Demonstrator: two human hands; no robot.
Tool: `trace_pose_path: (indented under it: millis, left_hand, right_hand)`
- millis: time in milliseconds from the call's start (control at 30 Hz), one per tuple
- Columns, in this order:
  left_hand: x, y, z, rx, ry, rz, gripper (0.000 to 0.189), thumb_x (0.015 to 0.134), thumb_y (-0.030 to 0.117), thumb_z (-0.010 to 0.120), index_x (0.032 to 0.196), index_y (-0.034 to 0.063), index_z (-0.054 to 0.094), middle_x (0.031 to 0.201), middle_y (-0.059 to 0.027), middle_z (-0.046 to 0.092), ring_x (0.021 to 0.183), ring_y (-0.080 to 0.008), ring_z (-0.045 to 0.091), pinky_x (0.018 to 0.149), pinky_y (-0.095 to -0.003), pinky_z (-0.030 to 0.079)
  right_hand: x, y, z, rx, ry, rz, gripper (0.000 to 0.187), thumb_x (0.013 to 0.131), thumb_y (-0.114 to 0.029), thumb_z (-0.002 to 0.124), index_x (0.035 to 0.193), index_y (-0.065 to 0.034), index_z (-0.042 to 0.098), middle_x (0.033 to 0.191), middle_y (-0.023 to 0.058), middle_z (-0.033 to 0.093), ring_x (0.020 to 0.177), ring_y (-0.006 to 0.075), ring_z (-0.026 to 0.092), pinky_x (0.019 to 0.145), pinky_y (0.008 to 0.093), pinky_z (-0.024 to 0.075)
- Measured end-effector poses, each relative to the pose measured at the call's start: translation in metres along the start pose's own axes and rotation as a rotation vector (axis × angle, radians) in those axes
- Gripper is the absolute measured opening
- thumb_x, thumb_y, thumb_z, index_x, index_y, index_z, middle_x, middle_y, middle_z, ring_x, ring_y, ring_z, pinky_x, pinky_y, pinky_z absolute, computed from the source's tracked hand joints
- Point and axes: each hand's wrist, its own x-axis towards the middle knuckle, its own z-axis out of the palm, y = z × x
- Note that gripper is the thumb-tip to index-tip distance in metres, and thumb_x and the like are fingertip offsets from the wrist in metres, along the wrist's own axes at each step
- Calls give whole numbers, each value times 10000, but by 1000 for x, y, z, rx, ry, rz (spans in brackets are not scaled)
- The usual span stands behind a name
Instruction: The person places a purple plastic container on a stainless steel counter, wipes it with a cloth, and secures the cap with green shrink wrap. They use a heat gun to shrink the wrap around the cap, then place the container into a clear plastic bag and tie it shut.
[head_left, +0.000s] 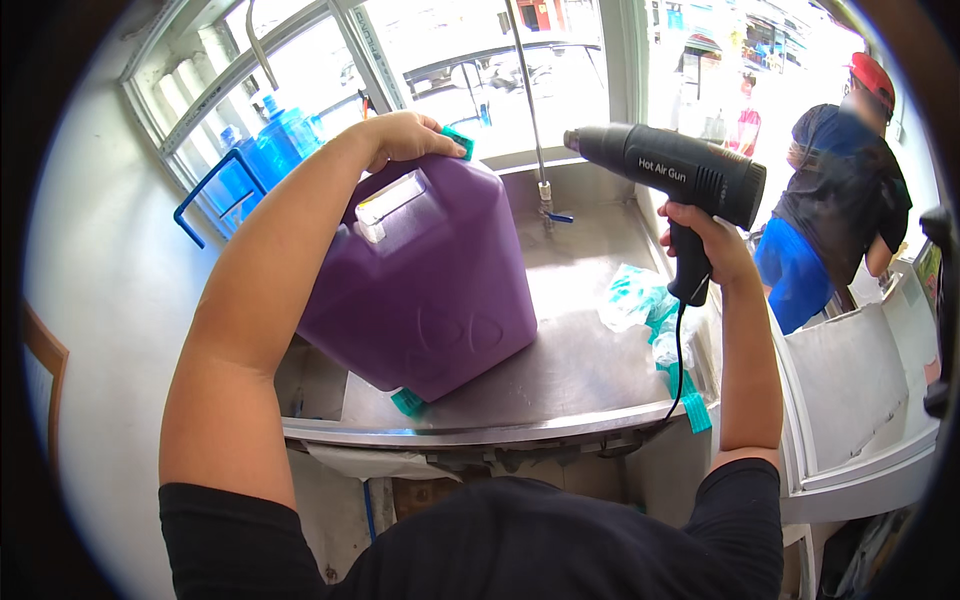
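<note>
A purple plastic water jug (442, 277) with a moulded handle stands at an angle on a stainless steel counter (570, 375). My left hand (405, 139) is at its top, fingers and thumb closed around a teal plastic seal (459, 142) at the upper corner; the cap under it is hidden. Another teal plastic piece (407, 401) shows at the jug's lower edge. On the right, my right hand (709, 236) grips the handle of a black hot air gun (667, 169). Its nozzle points left, apart from the jug. A white label (391, 206) is on the jug.
Crumpled clear and teal plastic sleeves (637, 300) lie at the counter's right side, near the gun's cord (679, 360). A metal pipe with a blue-handled valve (555, 216) comes down behind. Blue water bottles (281, 139) stand back left. Another person (844, 180) bends over at right.
</note>
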Motion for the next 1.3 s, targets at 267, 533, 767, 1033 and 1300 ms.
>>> trace_pose_path:
  millis: [267,533,767,1033,1300]
  left_hand:
    - [-14,9,7,24,67,21,340,850,283,806,1075,55,692,955,-51,715,824,-102,681,751,-239,537]
    - [-12,2,2,-23,43,58,334,856,265,799,1069,33,688,954,-53,709,805,-97,674,738,-233,537]
    - [-12,-2,2,-53,78,94,377,826,249,824,1071,0,683,944,-65,701,797,-104,665,732,-232,536]
    - [-11,-8,1,-74,101,135,375,822,226,819,1076,-16,686,950,-79,706,803,-114,669,735,-237,539]
    - [-8,-8,1,-106,125,105,321,808,164,812,1047,-28,715,925,-89,726,774,-118,684,728,-239,553]
  right_hand:
    - [50,-49,-6,-219,-99,-31,408,882,-425,749,1016,-50,663,796,35,638,543,120,619,487,257,522]
    - [94,-99,-7,-208,-393,-56,347,881,-412,733,898,-73,663,751,38,638,456,115,593,417,243,512]
    - [120,-130,7,-400,-391,-48,597,856,-592,710,982,-10,664,742,75,641,467,144,632,422,264,544]
    - [122,-142,21,-471,-394,-147,614,845,-596,720,1000,-5,665,715,73,642,483,157,648,432,265,551]
    - [100,-190,55,-801,-379,-367,559,853,-560,725,1002,-24,667,683,64,642,482,151,644,442,263,560]
